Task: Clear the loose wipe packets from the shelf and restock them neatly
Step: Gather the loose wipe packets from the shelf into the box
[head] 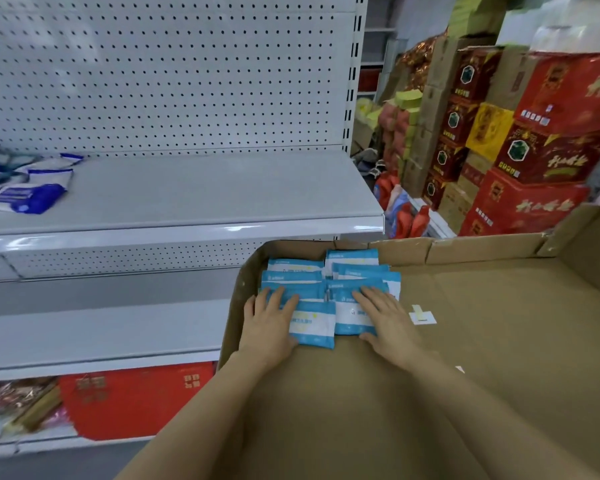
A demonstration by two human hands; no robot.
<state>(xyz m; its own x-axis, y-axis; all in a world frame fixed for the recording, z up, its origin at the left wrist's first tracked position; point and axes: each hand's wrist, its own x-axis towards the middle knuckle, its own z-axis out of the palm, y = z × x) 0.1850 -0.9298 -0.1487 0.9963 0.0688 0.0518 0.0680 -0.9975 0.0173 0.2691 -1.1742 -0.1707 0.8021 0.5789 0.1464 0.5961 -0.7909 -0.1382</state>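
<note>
Packets in box: blue-and-white wipe packets (329, 289) lie in two overlapping rows in the far-left corner of a big shallow cardboard box (482, 341).
Left hand: left hand (269, 323) lies flat, fingers straight and slightly spread, on the left row; its fingertips reach the packets further back, and the nearest packet (312, 323) sits just beside the palm on its right.
Right hand: right hand (383, 317) rests flat on the right row, fingers straight, thumb touching the box floor at the front edge of the nearest packet there.
Grip: neither hand curls round anything; both press down from above.
Packets on shelf: a loose heap of white-and-blue packets (28, 188) sits at the far left of the grey shelf (222, 192), well apart from both hands.
Surroundings: red cartons (534, 161) are stacked to the right behind the box.
</note>
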